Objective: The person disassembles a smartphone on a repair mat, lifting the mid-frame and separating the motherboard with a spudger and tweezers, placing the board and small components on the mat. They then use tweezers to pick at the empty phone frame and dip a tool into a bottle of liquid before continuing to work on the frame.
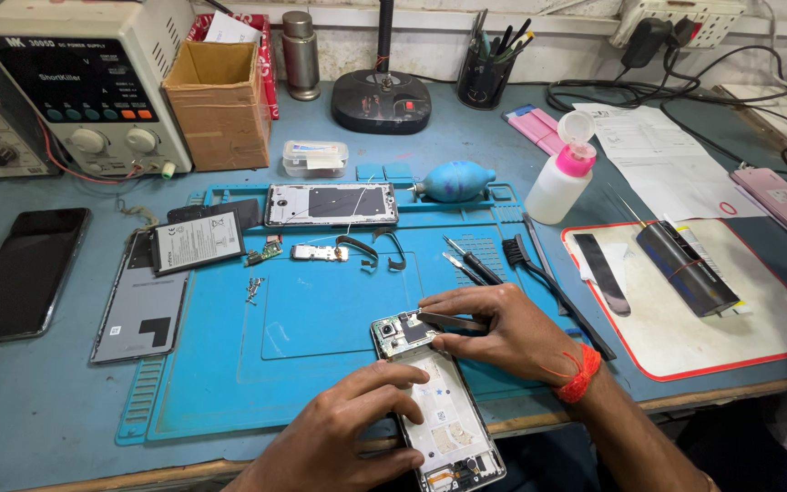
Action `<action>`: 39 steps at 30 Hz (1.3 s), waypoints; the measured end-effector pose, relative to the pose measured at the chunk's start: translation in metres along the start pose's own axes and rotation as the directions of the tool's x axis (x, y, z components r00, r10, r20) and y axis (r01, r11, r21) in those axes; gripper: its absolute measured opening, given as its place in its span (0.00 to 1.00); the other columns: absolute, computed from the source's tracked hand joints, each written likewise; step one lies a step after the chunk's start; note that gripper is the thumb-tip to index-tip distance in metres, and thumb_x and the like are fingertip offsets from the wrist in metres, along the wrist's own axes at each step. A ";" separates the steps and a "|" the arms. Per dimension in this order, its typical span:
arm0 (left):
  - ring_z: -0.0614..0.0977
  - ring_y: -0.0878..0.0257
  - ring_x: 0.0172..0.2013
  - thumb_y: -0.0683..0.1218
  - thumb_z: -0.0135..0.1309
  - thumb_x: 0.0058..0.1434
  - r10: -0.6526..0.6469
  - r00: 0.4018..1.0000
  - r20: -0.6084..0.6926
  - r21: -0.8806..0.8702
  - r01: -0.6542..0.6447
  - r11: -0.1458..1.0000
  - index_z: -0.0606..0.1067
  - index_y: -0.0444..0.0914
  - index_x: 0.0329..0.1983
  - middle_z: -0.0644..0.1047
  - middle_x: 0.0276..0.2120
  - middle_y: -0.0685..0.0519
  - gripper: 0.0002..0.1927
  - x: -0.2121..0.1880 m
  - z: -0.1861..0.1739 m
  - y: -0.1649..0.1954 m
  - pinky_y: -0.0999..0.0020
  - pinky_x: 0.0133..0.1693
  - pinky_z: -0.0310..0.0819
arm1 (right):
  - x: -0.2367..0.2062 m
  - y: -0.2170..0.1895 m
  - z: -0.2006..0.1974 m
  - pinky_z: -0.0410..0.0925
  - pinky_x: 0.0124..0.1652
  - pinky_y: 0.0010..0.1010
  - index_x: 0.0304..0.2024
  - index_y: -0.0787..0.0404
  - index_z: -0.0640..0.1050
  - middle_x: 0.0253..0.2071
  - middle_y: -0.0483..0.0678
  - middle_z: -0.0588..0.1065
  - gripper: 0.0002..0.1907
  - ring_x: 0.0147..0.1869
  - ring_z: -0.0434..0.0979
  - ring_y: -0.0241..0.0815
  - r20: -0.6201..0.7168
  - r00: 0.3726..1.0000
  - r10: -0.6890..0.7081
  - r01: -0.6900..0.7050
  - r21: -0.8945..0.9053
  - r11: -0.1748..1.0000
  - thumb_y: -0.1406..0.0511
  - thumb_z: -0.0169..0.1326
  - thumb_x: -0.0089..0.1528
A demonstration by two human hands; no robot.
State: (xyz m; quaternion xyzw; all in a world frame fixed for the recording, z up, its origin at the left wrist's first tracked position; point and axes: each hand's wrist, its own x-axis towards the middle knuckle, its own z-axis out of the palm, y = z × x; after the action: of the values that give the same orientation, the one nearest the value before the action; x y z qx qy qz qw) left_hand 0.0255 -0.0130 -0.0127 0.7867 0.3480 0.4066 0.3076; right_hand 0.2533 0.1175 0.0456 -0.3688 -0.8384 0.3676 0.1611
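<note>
Steadying the opened phone (pixel 439 415) on the blue mat (pixel 321 319) with my left hand (pixel 343 437), my right hand (pixel 503 333) pinches tweezers (pixel 448 320) at its board, battery (pixel 196 242) already out, boards still seated.

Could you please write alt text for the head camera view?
Two hands work on an opened phone on a blue mat: the left hand steadies it, the right hand holds tweezers at its top.

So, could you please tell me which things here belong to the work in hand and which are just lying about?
In use:
- opened phone, steadied by left hand
- tweezers in right hand
- blue mat

Lying about:
- battery
- back cover
- dark phone
- cardboard box
- blue blower
- pump bottle
</note>
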 end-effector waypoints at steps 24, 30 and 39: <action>0.83 0.53 0.52 0.41 0.68 0.53 -0.114 0.915 -0.387 0.077 0.155 0.985 0.77 0.38 0.39 0.79 0.47 0.49 0.13 0.000 0.007 0.003 0.57 0.49 0.79 | -0.004 0.009 0.006 0.66 0.27 0.20 0.50 0.59 0.85 0.50 0.41 0.85 0.21 0.32 0.73 0.24 -0.094 0.996 -0.011 0.020 0.097 0.995 0.64 0.68 0.54; 0.84 0.56 0.51 0.43 0.67 0.53 -0.243 0.868 -0.433 0.004 0.272 0.962 0.79 0.39 0.41 0.79 0.45 0.51 0.13 0.003 0.006 0.006 0.58 0.49 0.80 | -0.005 0.012 0.010 0.63 0.26 0.20 0.50 0.58 0.85 0.44 0.42 0.85 0.22 0.29 0.69 0.24 -0.112 0.993 0.038 -0.024 0.122 0.992 0.65 0.70 0.52; 0.85 0.56 0.47 0.45 0.66 0.56 -0.208 0.845 -0.492 0.097 0.291 0.952 0.78 0.39 0.51 0.80 0.45 0.50 0.20 0.018 -0.008 0.014 0.61 0.43 0.80 | -0.005 0.027 0.015 0.54 0.25 0.19 0.45 0.65 0.84 0.47 0.42 0.81 0.14 0.28 0.56 0.23 -0.237 0.962 -0.133 0.200 0.288 0.937 0.67 0.67 0.58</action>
State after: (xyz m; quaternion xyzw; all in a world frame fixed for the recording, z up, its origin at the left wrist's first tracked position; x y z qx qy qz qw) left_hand 0.0307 -0.0049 0.0097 0.6335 0.5455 0.5127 0.1955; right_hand 0.2621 0.1189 0.0156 -0.3039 -0.7766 0.4372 0.3366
